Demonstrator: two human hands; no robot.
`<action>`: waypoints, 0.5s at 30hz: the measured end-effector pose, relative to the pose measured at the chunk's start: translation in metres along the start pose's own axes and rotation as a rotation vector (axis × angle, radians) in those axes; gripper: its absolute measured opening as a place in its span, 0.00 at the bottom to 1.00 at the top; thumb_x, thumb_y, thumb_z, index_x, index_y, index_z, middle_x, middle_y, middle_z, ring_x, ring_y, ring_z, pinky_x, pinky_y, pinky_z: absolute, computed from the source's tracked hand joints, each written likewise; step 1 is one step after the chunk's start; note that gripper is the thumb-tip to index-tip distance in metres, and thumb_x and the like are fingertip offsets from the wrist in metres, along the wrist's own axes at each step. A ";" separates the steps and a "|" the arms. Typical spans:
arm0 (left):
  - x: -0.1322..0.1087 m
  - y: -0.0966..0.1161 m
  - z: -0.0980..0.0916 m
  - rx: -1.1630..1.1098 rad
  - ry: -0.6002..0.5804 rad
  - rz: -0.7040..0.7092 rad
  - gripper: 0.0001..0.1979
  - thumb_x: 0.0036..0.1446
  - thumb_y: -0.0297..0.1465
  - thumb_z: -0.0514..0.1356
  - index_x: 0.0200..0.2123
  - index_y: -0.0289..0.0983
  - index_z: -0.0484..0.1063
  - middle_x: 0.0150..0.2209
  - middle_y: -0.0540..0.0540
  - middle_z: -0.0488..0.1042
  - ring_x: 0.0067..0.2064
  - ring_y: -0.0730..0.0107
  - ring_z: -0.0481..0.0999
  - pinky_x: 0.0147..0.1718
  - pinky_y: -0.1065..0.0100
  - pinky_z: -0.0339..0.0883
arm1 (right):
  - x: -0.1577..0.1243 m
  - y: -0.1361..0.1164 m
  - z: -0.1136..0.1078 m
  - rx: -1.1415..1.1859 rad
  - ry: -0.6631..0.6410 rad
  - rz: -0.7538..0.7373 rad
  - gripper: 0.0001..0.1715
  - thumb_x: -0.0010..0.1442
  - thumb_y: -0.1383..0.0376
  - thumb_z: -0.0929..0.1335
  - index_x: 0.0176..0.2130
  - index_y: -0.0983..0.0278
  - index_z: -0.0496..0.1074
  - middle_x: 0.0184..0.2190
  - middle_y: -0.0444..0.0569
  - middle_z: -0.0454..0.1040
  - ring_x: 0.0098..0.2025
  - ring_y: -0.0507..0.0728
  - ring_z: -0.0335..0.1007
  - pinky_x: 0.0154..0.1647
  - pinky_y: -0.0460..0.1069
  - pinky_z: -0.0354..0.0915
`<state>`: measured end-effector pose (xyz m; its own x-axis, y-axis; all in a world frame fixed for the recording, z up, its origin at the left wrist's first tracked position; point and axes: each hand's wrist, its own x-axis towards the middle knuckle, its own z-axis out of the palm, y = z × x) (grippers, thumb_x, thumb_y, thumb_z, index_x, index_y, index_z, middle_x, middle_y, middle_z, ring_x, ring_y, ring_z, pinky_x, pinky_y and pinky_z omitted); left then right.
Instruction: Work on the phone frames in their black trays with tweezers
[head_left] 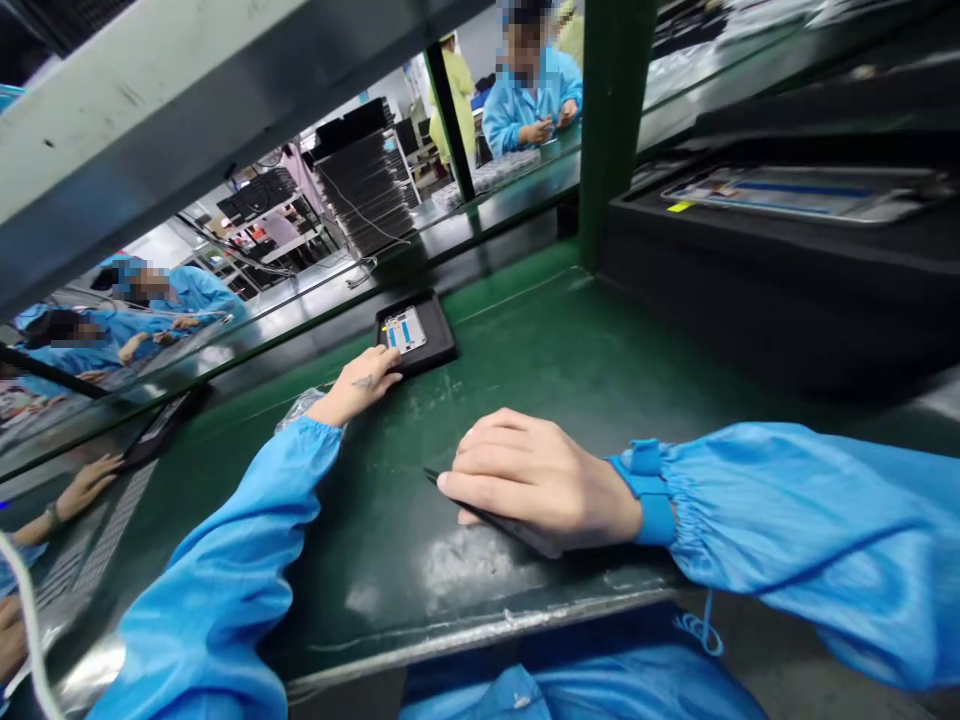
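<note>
My left hand [362, 384] reaches across the green bench [570, 350] and its fingertips touch the near edge of a black tray [435, 352] that holds a small part with a white and blue label [405, 330]. The fingers lie stretched out, holding nothing. My right hand [536, 478] rests near the front edge with fingers curled over thin black tweezers [480, 515], whose tip pokes out to the left. Both arms wear blue sleeves.
A green post [611, 130] rises behind the bench. A large black tray stack [780, 270] with a labelled part sits at right. Stacked black trays [367, 190] stand beyond the conveyor. Other workers in blue sit at left and at the back.
</note>
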<state>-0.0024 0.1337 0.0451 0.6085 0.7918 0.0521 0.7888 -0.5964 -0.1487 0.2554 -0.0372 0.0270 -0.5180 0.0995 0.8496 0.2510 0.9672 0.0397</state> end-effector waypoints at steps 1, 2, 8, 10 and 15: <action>0.010 -0.005 0.001 0.010 -0.007 -0.013 0.06 0.68 0.32 0.53 0.46 0.38 0.66 0.46 0.41 0.71 0.49 0.60 0.71 0.48 0.63 0.66 | 0.000 0.000 0.000 0.001 -0.004 0.004 0.09 0.72 0.66 0.66 0.46 0.69 0.73 0.36 0.51 0.76 0.40 0.54 0.73 0.45 0.52 0.70; 0.019 -0.010 0.003 0.020 -0.014 -0.025 0.06 0.67 0.32 0.54 0.46 0.38 0.66 0.46 0.41 0.71 0.49 0.60 0.71 0.48 0.63 0.66 | -0.001 -0.001 0.000 0.005 -0.008 0.007 0.09 0.72 0.66 0.66 0.46 0.70 0.74 0.36 0.51 0.76 0.40 0.54 0.73 0.46 0.52 0.69; 0.058 -0.027 0.008 0.082 -0.034 -0.109 0.08 0.66 0.30 0.55 0.47 0.36 0.66 0.48 0.40 0.72 0.49 0.59 0.71 0.48 0.63 0.65 | -0.004 0.003 0.002 0.041 -0.041 0.042 0.08 0.71 0.67 0.67 0.46 0.70 0.73 0.39 0.51 0.76 0.41 0.54 0.71 0.47 0.52 0.67; 0.061 -0.025 0.006 0.122 -0.034 -0.155 0.09 0.65 0.29 0.55 0.48 0.36 0.66 0.49 0.38 0.72 0.51 0.56 0.70 0.47 0.62 0.66 | -0.006 0.006 0.002 0.046 -0.066 0.066 0.09 0.72 0.67 0.65 0.47 0.70 0.73 0.40 0.52 0.75 0.41 0.55 0.70 0.46 0.52 0.66; 0.044 0.009 -0.017 0.237 0.027 -0.195 0.14 0.64 0.29 0.56 0.53 0.35 0.65 0.52 0.32 0.70 0.56 0.45 0.66 0.48 0.54 0.65 | -0.013 0.015 0.002 0.093 -0.145 0.212 0.11 0.73 0.64 0.64 0.47 0.69 0.72 0.39 0.52 0.75 0.41 0.55 0.70 0.44 0.50 0.65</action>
<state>0.0335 0.1609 0.0632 0.4522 0.8827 0.1284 0.8506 -0.3834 -0.3597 0.2641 -0.0232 0.0159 -0.5754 0.3282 0.7492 0.2935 0.9378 -0.1854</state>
